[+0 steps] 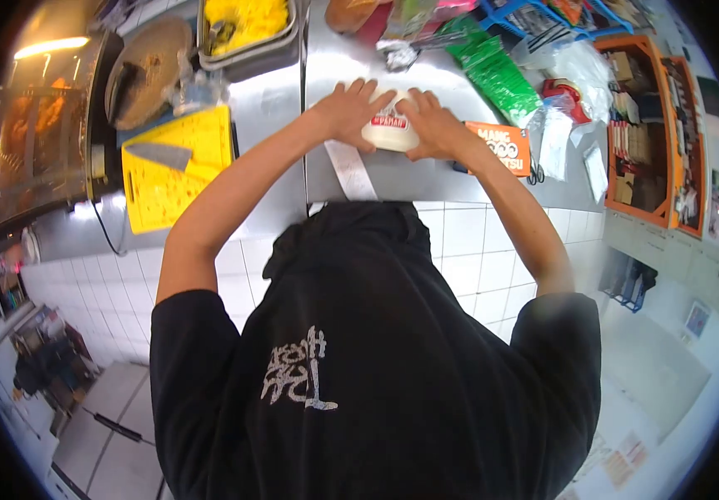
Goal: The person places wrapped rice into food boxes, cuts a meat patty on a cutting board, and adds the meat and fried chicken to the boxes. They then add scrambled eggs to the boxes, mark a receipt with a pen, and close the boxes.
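A white food container (388,138) with a red printed label sits on the steel counter in front of me. My left hand (349,112) is at its left side, the fingers curved over the edge and the thumb low near the front. Against the right side, my right hand (437,125) grips in the same way, with fingers bent over the top. Both palms hide the container's sides. A white paper strip (351,171), like a receipt, lies below my left hand and reaches the counter's front edge. Right of my right hand is an orange printed box (499,148).
A yellow cutting board (177,187) with a knife (159,155) lies at left, below a metal tray (247,50) of yellow food. Green packaging (493,73), plastic bags (580,67) and a blue basket (534,18) crowd the back right. A lit glass cabinet (38,125) stands far left.
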Demonstrator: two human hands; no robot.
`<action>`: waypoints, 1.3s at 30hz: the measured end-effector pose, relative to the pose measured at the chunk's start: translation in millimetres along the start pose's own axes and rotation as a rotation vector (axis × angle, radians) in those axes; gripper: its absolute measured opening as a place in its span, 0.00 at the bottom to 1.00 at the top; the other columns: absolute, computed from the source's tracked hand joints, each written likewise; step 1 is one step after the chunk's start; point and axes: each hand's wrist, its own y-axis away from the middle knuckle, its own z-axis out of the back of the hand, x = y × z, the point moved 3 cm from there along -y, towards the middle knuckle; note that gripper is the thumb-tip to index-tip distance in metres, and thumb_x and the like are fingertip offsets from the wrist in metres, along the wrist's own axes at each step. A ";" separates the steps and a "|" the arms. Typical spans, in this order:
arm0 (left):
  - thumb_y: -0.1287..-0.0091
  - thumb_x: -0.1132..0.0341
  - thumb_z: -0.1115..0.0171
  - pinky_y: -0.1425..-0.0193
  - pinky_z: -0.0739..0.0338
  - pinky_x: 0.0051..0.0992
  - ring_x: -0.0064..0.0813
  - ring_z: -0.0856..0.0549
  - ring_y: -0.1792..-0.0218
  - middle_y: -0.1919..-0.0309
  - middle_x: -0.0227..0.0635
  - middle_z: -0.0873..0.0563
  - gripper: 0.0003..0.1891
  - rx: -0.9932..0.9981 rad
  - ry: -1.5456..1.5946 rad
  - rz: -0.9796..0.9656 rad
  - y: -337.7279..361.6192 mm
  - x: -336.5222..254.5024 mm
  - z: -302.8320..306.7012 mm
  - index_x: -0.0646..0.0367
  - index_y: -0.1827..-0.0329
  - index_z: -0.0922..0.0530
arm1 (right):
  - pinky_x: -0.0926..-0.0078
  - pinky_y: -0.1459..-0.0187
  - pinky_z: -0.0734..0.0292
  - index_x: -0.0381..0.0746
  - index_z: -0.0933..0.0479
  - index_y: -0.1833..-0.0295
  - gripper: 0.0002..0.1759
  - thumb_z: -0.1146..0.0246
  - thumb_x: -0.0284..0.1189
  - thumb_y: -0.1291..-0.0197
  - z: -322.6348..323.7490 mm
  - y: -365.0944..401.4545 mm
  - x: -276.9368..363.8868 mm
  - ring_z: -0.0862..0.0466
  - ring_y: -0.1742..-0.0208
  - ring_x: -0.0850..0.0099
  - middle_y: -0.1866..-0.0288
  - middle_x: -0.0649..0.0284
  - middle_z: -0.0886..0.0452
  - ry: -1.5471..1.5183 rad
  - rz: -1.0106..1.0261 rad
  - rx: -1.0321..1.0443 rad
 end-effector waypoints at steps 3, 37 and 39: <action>0.46 0.41 0.31 0.32 0.31 0.52 0.59 0.37 0.28 0.29 0.61 0.37 0.51 0.048 0.070 -0.043 -0.6 4.9 6.6 0.52 0.22 0.45 | 0.49 0.31 0.32 0.42 0.39 0.32 0.47 0.24 0.33 0.61 8.0 0.7 -9.7 0.40 0.27 0.39 0.27 0.43 0.43 -0.093 0.071 -0.069; 0.33 0.83 0.48 0.31 0.30 0.37 0.47 0.27 0.31 0.33 0.47 0.25 0.25 -0.758 0.526 0.179 47.4 -28.5 -78.7 0.52 0.35 0.22 | 0.41 0.26 0.48 0.47 0.43 0.22 0.40 0.37 0.37 0.40 -56.0 39.8 10.6 0.52 0.18 0.48 0.18 0.51 0.51 0.331 -0.046 -0.526; 0.32 0.82 0.47 0.31 0.30 0.38 0.47 0.26 0.32 0.32 0.47 0.26 0.24 -0.750 0.594 0.261 43.9 -24.8 -74.6 0.52 0.35 0.22 | 0.44 0.26 0.47 0.46 0.37 0.25 0.35 0.38 0.34 0.38 -35.6 53.5 16.8 0.46 0.20 0.47 0.20 0.50 0.46 -0.203 -0.070 -0.542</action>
